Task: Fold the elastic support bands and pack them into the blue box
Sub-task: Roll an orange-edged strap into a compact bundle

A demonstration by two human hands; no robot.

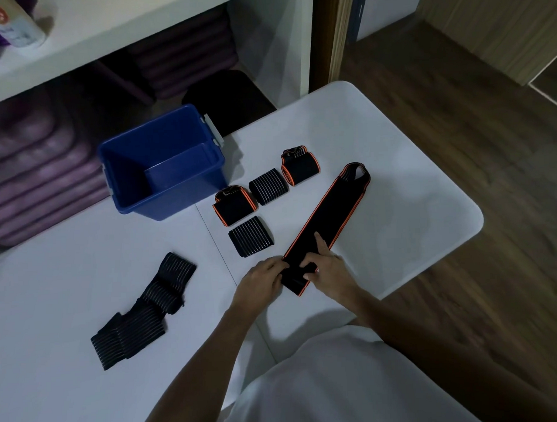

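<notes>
Lying flat, the orange-edged black band (326, 223) has its near end pinched by both hands' fingers (316, 241).

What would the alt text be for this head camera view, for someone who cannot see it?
Both hands, left and right, fold the near end of a long orange-edged band on a white table. Four folded bands lie beside an empty blue box; a striped band lies unfolded at left.
</notes>
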